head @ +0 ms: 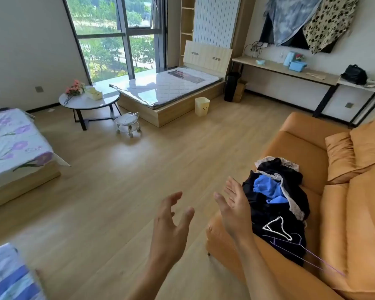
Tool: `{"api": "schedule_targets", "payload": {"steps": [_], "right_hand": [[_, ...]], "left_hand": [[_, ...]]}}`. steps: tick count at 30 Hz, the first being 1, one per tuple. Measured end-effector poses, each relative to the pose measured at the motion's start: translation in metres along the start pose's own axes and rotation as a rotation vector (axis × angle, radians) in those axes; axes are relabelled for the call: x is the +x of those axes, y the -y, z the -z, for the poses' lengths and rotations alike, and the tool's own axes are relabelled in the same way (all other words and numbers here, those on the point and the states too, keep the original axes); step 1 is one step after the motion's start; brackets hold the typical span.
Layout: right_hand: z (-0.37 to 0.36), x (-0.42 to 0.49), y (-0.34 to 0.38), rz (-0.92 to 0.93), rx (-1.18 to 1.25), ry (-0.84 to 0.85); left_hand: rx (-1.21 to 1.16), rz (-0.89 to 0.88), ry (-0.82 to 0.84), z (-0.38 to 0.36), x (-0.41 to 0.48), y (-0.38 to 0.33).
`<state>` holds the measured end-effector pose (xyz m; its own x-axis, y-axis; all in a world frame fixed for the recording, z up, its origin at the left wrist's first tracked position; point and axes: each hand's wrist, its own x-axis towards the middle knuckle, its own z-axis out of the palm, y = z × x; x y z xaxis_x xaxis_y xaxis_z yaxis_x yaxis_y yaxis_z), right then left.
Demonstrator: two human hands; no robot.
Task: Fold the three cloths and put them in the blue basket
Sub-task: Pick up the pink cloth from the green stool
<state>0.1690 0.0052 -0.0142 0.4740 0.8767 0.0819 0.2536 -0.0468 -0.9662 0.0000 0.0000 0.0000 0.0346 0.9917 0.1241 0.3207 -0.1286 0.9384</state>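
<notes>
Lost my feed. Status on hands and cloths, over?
Left hand and right hand open, empty. Cloths heaped on sofa, unfolded, beside right hand. Basket not seen. Nothing in the way.

Two bare forearms, no sleeves visible

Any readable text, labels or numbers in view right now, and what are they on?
None can be read.
Dark printed panel on the plastic-wrapped mattress: lettering too blurred to read.
Cream waste bin: small dot face only, no words.
Pile of clothes on the orange sofa: no visible label.
</notes>
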Motion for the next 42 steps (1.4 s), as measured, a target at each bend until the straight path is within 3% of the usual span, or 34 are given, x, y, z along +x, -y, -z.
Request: {"api": "schedule_targets", "payload": {"steps": [11,24,42], "right_hand": [[-0.056,0.131,-0.019,-0.083,0.031,-0.073],[-0.108,0.395,-0.04,-0.092,0.088,-0.13],[-0.078,0.711,-0.089,-0.206,0.088,-0.349]], "left_hand": [[-0.028,0.038,0.095,-0.017,0.137,0.032],[-0.013,0.012,0.19,-0.095,0.401,0.038],[-0.136,-0.03,0.5,-0.314,0.728,0.015]]}}
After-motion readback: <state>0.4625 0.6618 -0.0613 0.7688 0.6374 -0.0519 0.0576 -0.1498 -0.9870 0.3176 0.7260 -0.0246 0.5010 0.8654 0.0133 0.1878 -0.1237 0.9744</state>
